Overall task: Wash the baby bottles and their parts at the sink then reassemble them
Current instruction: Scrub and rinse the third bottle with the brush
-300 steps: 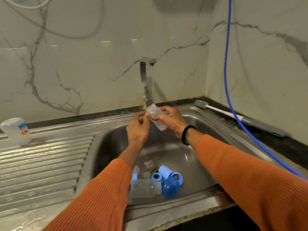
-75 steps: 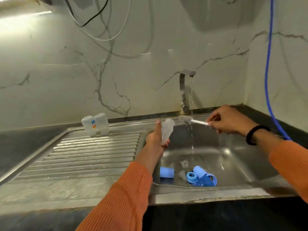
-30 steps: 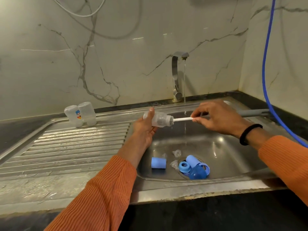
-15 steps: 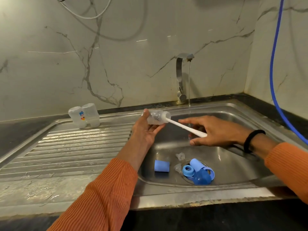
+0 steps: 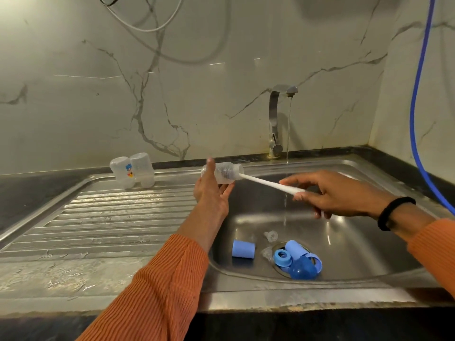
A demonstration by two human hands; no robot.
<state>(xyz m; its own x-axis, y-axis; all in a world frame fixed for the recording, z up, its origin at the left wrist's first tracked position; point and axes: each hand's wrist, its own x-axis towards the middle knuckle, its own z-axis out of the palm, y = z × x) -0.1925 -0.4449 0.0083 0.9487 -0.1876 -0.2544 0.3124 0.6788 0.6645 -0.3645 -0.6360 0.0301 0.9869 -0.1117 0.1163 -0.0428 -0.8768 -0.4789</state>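
Scrubbing step: left hand (image 5: 211, 193) grips the bottle (image 5: 222, 174) sideways over the sink (image 5: 344, 242) edge, right hand (image 5: 337, 195) pinches the brush (image 5: 268, 184) handle, bristles inside; next, probably work the brush, then rinse under the tap (image 5: 275, 119)

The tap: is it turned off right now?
No, a thin stream of water runs from the tap down into the sink.
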